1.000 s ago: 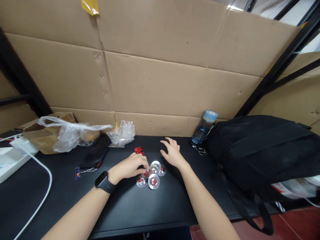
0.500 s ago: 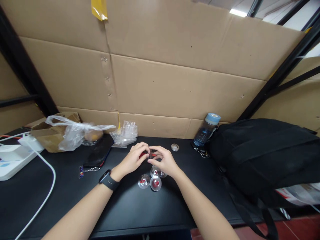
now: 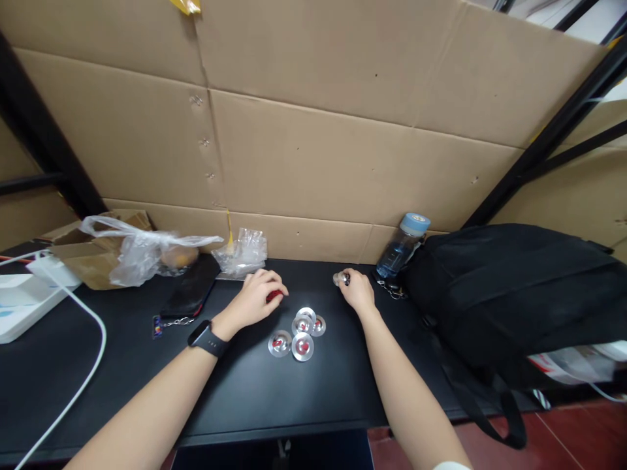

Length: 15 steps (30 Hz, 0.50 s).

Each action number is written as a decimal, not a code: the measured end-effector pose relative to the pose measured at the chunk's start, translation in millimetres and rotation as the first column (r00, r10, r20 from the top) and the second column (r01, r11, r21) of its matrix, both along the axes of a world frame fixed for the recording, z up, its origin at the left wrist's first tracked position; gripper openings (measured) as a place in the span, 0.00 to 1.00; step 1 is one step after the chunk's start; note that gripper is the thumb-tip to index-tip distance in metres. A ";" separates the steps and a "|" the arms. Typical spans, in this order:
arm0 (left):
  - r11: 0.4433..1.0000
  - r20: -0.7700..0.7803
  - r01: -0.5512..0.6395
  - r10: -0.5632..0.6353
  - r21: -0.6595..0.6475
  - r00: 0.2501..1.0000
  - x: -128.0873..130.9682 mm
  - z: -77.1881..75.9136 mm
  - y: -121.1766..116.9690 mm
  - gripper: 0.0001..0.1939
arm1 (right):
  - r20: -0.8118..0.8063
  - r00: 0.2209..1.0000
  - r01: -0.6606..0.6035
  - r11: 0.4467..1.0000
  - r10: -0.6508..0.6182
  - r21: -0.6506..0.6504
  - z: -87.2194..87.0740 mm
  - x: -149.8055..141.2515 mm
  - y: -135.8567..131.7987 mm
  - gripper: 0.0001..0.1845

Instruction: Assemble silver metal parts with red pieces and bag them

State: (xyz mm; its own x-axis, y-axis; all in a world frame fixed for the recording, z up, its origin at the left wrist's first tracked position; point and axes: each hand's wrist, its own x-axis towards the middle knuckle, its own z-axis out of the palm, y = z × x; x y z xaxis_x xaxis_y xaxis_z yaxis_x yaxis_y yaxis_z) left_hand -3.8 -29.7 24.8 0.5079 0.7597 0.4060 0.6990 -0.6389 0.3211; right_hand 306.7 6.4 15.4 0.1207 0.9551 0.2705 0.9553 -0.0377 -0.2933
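Note:
Near the middle of the desk, my left hand (image 3: 259,295) is curled around a small red object (image 3: 274,296) whose kind I cannot make out. Farther right, toward the cardboard wall, my right hand (image 3: 359,292) pinches a small shiny round piece (image 3: 346,279) low over the desk. It sits right beside a small clear round piece (image 3: 336,279), and I cannot tell whether the two touch. Between and below my hands lie several clear round discs with red centres, like suction cups (image 3: 302,347), some overlapping. Fingers hide part of what each hand holds.
Plastic wrappers (image 3: 242,253), a black pouch (image 3: 191,290) with a keychain and a bagged item (image 3: 179,256) lie left. A power strip (image 3: 34,307) with a white cable is far left. A blue-capped bottle (image 3: 399,247) and black backpack (image 3: 509,294) stand right.
My hands were together over the discs and have parted. The right one moved right to the lone clear piece with a round piece; the left drew slightly left with the red object.

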 end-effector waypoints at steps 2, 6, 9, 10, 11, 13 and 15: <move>0.967 -0.020 0.230 -0.234 -0.114 0.972 10.1 5.2 -9.4 0.11 | 0.008 1.000 -0.008 0.999 0.008 -0.043 -4.3 3.6 3.5 0.17; 0.913 0.016 0.371 -0.374 -0.171 0.927 26.0 5.2 -21.5 0.10 | -0.004 0.999 -0.040 0.996 0.040 -0.075 -5.2 2.8 3.9 0.18; 0.919 0.045 0.361 -0.359 -0.155 0.932 29.8 -0.5 -21.9 0.07 | 0.002 0.995 -0.098 0.992 0.098 -0.077 -2.4 1.0 0.8 0.19; 0.921 0.053 0.359 -0.355 -0.153 0.933 30.0 -2.0 -21.3 0.07 | 0.008 0.993 -0.113 0.990 0.114 -0.079 -1.6 0.4 -0.3 0.20; 0.921 0.059 0.358 -0.354 -0.152 0.934 29.9 -3.2 -20.7 0.07 | 0.017 0.992 -0.120 0.989 0.122 -0.083 -1.0 -0.2 -1.2 0.20; 0.920 0.060 0.364 -0.359 -0.148 0.932 29.8 -5.0 -20.0 0.07 | 0.041 0.993 -0.107 0.990 0.111 -0.096 -0.2 -1.6 -2.5 0.22; 0.917 0.050 0.375 -0.371 -0.139 0.927 30.7 -6.8 -19.8 0.08 | 0.062 0.994 -0.079 0.990 0.087 -0.120 0.1 -3.0 -3.5 0.23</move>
State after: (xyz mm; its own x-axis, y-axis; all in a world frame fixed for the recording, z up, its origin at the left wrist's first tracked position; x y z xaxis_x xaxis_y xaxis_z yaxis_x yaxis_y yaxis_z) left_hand 26.8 -49.5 18.0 0.7576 0.5678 0.3219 0.4106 -0.7980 0.4412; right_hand 303.6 2.9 15.4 0.0255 0.9867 0.1605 0.9738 0.0117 -0.2270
